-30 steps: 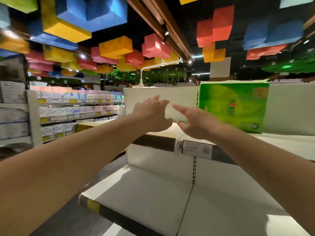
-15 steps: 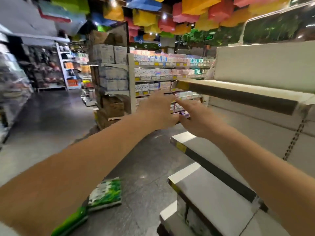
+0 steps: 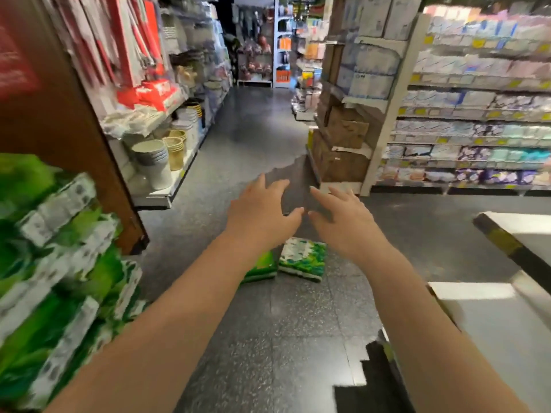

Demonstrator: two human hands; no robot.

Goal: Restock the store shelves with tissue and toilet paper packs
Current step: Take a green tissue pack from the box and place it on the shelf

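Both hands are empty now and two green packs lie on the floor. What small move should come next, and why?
Probably lower both hands toward the nearer pack on the floor. The left hand and right hand hover open above the two packs and hold nothing. The other pack is partly hidden behind the left forearm. The white shelf at right is bare where it shows.

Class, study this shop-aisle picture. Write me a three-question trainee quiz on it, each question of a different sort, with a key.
1. True or false: the left hand holds a pack.
2. Where do the two green packs between the arms lie? A on a shelf, B on the floor, C in a cart.
3. Fill in: the right hand is ____, fingers spread.

Key: 1 false; 2 B; 3 open.
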